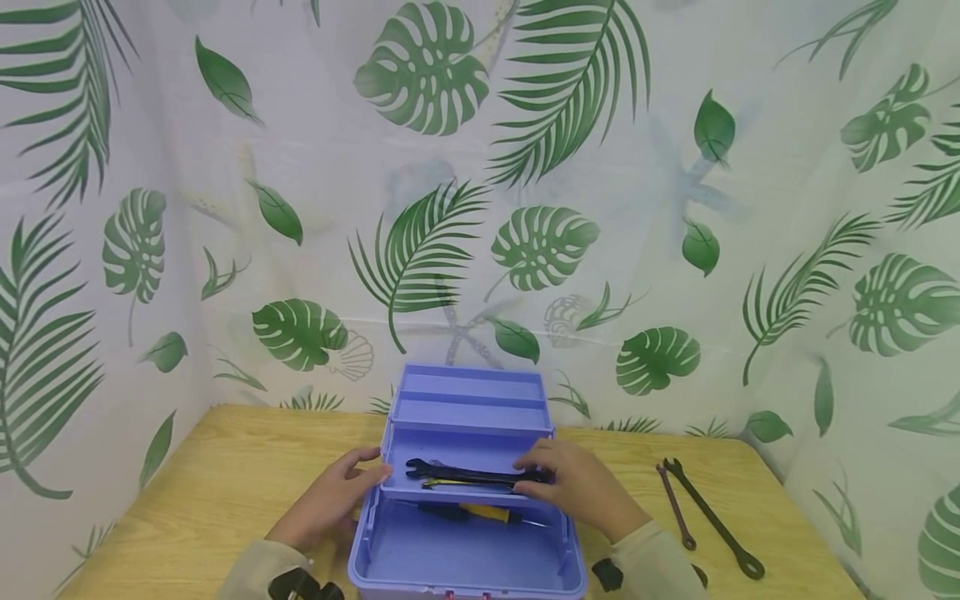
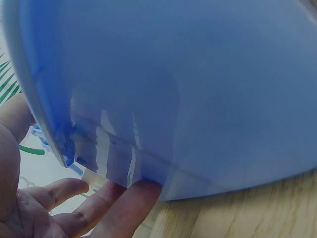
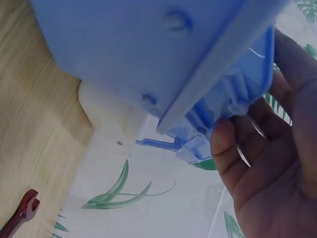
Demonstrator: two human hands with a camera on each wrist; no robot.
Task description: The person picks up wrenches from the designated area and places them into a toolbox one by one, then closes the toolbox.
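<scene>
The black wrench (image 1: 467, 476) lay lengthwise in the toolbox tray (image 1: 465, 445), probably because its length suited that space. My left hand (image 1: 333, 493) touched the tray's left edge, likely steadying it, fingers loosely spread; my right hand (image 1: 583, 482) arched inward over the opposite end, fingers curved, whether pinching the wrench I couldn't tell.

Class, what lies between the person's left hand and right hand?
The head view shows the raised blue tray between the left hand and right hand; a black wrench lies in it, with a thin yellow item alongside.
</scene>
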